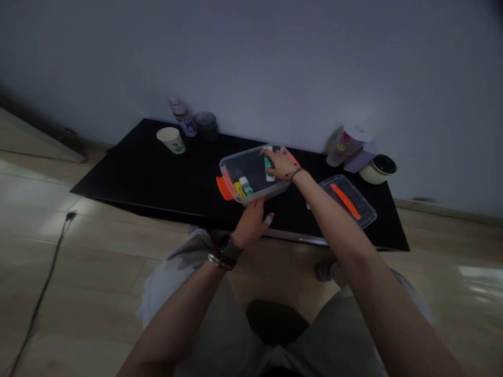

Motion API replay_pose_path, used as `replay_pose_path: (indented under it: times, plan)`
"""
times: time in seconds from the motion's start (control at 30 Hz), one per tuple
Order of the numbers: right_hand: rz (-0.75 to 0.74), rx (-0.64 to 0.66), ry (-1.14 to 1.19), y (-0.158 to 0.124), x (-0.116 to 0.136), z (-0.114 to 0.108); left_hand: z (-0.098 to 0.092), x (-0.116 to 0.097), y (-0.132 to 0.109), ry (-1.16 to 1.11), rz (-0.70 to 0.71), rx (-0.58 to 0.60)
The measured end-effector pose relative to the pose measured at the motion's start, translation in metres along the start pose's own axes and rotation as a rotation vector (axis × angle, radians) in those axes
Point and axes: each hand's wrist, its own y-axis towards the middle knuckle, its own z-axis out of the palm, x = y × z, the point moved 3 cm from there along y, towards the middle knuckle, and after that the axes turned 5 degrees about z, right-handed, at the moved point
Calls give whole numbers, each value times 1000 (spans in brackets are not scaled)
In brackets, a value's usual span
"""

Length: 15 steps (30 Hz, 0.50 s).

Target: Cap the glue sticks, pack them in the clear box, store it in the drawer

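A clear plastic box (pixel 231 163) with orange clips stands uncovered on the black table. Inside its near left corner lie a green-and-white glue stick (pixel 246 186) and a yellow stick-shaped item (pixel 239 189). My right hand (pixel 281 163) reaches over the box's right part, its fingers closed round another green-and-white glue stick (pixel 269 168). My left hand (pixel 253 222) touches the near wall of the box, thumb held apart from the fingers. The clear lid (pixel 356 196) with its orange handle lies on the table to the right, beyond my right forearm.
On the black table (pixel 129 167), a paper cup (pixel 172 140), a bottle (pixel 183 118) and a dark jar (pixel 206 125) stand at the left back. A clear cup (pixel 341 146), a pale purple box (pixel 359 158) and a round pot (pixel 378 169) stand at the right. The wall is close behind.
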Motion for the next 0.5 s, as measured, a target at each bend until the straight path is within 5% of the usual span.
replay_pose_path:
  times: [0.13, 0.23, 0.33, 0.5]
  plan:
    - [-44, -386, 350, -59, -9, -59, 4, 7, 3, 3, -37, -59]
    - [64, -523, 541, -122, -25, -74, 7, 7, 8, -130, -108, -83]
    - [220, -352, 627, -173, -33, -46, 17, -3, 8, -517, -234, 16]
    - [354, -138, 655, -213, -18, 15, 35, -46, -19, -995, -325, 395]
